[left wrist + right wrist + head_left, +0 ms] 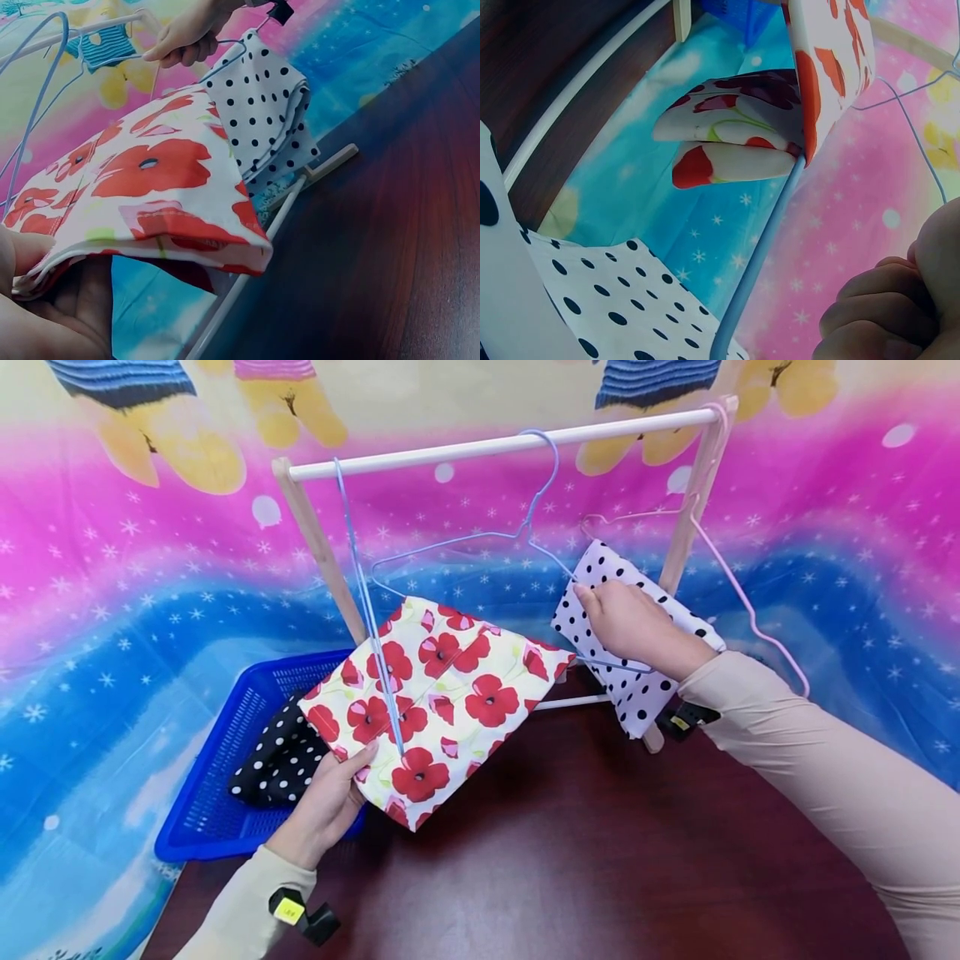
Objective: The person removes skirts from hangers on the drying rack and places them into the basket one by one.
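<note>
Head view gives me the left hand (330, 793) pinching the lower-left edge of a poppy-print cloth (442, 693), thumb on top, while the right hand (626, 620) grips one arm of a blue clothes hanger (517, 535) hooked on the white rail (465, 448); I see the cloth draped over that hanger's lower bar, near a black-dotted white cloth (637, 693) on the right
</note>
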Tool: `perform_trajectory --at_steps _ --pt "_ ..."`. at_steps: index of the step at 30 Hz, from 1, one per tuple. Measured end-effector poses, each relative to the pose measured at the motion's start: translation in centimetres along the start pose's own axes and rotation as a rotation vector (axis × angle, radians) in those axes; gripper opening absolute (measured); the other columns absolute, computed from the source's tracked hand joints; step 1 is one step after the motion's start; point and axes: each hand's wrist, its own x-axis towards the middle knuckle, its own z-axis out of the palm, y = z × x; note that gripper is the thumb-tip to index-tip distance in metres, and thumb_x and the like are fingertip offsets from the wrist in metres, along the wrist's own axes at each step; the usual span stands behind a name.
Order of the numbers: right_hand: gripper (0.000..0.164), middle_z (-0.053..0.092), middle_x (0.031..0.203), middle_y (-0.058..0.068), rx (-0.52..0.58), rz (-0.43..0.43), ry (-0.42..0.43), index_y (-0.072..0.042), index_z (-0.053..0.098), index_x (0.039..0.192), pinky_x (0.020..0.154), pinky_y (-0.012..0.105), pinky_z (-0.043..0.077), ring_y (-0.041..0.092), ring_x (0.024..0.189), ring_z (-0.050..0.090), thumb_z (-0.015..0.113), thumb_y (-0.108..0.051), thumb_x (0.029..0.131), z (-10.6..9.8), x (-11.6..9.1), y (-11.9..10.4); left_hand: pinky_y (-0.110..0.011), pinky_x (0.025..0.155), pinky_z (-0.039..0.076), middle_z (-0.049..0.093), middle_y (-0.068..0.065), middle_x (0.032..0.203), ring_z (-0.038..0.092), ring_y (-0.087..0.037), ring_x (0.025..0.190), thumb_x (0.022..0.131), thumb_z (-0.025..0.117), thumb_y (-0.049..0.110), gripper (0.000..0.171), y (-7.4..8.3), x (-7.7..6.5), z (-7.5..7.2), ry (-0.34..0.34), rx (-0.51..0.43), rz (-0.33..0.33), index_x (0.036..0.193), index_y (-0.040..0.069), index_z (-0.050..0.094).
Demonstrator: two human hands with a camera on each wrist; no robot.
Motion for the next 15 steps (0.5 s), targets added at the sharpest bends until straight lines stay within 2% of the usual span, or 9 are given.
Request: perform_trajectory --at_steps 8,15 --pt "0.06 0.039 0.053 0.004 0.007 0.019 -0.009 -0.008 0.044 0.069 0.046 0.034 0.039 0.024 0.046 0.044 0.024 -0.048 0.109 -0.1 0.0 0.1 -0.026 0.096 0.057 0.065 0.014 0.122 0.069 -0.005 0.111 0.104 0.055 0.035 0.057 0.0 0.0 -0.9 -0.018 0.021 -0.021 0.151 0.018 0.027" --pt "0.059 0.039 0.052 0.004 0.009 0.008 -0.012 -0.008 0.044 0.069 0.046 0.033 0.038 0.023 0.045 0.042 0.025 -0.045 0.11 -0.1 0.0 0.0 -0.027 0.096 0.057 0.065 0.015 0.121 0.069 -0.005 0.11 0.105 0.054 0.034 0.056 -0.1 -0.2 -1.3 -0.005 0.027 -0.026 0.151 0.019 0.025"
